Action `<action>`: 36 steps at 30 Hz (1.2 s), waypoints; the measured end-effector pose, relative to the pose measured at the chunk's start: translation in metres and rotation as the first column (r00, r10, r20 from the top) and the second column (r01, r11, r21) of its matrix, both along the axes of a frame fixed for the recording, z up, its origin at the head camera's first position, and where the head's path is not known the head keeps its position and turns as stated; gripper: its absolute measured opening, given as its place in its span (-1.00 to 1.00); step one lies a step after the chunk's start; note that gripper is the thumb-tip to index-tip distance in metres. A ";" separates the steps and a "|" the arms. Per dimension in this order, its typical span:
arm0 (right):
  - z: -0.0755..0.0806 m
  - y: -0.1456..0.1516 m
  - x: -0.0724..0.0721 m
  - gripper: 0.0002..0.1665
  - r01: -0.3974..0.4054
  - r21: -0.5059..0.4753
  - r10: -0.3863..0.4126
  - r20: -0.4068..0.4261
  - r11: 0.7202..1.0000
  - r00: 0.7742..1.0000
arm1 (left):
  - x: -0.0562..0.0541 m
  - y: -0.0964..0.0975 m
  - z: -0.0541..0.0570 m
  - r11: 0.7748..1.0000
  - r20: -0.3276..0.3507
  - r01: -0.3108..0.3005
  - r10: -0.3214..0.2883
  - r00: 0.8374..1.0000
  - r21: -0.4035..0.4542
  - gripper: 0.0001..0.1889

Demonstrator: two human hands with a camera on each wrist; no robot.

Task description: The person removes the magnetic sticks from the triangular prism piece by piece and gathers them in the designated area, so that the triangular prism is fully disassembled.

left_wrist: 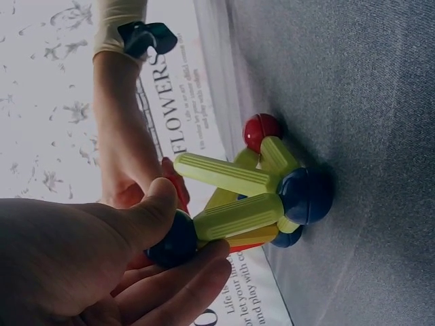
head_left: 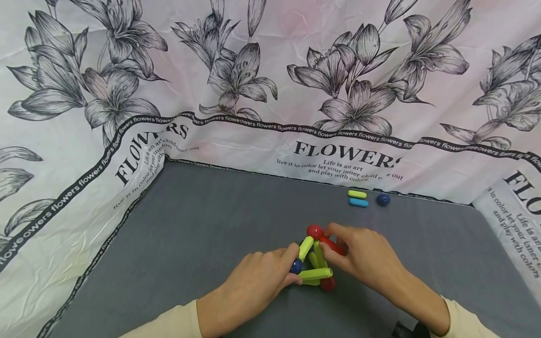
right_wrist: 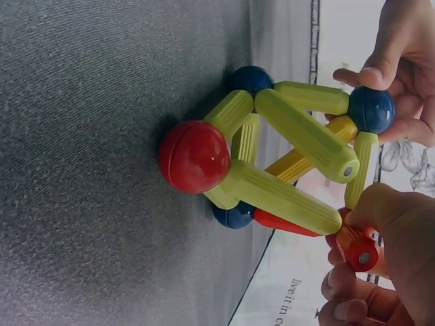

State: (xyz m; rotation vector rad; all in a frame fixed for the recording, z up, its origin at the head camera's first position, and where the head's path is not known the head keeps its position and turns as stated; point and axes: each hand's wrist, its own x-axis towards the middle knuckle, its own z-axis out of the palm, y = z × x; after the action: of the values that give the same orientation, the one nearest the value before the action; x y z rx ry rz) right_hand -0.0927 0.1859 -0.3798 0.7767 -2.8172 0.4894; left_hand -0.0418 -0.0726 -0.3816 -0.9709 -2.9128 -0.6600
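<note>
A frame of magnetic sticks and balls stands on the grey cloth. My left hand (head_left: 258, 272) pinches a blue ball (left_wrist: 173, 239) at an upper corner between thumb and fingers. My right hand (head_left: 372, 256) pinches a short red stick (right_wrist: 357, 249) beside the upper red ball (head_left: 314, 231). Most of that ball is hidden by fingers in the right wrist view. One yellow-green stick (right_wrist: 309, 139) slopes up from a low blue ball (right_wrist: 250, 80), its tip free. Another yellow-green stick (right_wrist: 282, 197) rises from a low red ball (right_wrist: 194, 157). A yellow stick (right_wrist: 292, 163) shows behind.
At the back right of the grey cloth (head_left: 203, 211) lie a loose yellow-green stick (head_left: 357, 194), a light blue stick (head_left: 358, 203) and a dark blue ball (head_left: 383, 199). A flower-printed sheet (head_left: 262, 145) rises behind and at both sides.
</note>
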 end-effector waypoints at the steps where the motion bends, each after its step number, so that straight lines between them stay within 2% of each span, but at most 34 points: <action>1: 0.000 0.000 0.000 -0.85 -0.003 0.001 0.003 -0.007 1.000 1.000 | 0.000 0.000 0.000 1.000 -0.004 0.000 0.000 1.000 -0.002 -0.61; 8: 0.001 0.008 -0.002 -0.84 -0.014 0.008 0.014 -0.055 1.000 0.998 | -0.001 0.000 0.002 1.000 0.004 -0.001 0.001 1.000 -0.003 -0.61; 12: 0.000 0.022 -0.008 -0.85 0.004 -0.006 -0.004 -0.072 1.000 0.997 | -0.001 0.001 0.002 1.000 -0.030 -0.005 0.006 1.000 0.009 -0.60; 15: -0.003 0.033 -0.014 -0.83 0.025 -0.008 -0.026 -0.077 1.000 0.997 | -0.001 0.002 0.002 1.000 -0.051 -0.006 0.006 0.999 0.007 -0.59; 21: -0.012 0.049 -0.022 -0.75 0.008 -0.017 -0.009 -0.080 1.000 0.997 | 0.001 0.001 0.002 1.000 -0.045 -0.003 0.003 0.999 -0.007 -0.60; 29: -0.022 0.063 -0.040 -0.72 -0.015 -0.035 0.012 -0.082 0.999 0.997 | 0.002 0.001 0.001 1.000 -0.038 -0.015 0.015 0.999 -0.004 -0.60; 36: -0.032 0.075 -0.059 -0.80 0.035 0.033 -0.032 -0.068 0.999 0.997 | 0.002 0.001 0.002 1.000 -0.027 -0.020 0.019 0.999 -0.021 -0.60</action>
State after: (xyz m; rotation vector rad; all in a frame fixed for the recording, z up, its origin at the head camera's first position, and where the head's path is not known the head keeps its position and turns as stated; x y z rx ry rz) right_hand -0.1519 0.2605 -0.4119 0.7369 -2.7778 0.4027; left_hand -0.0395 -0.0714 -0.3801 -0.9441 -2.9081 -0.6109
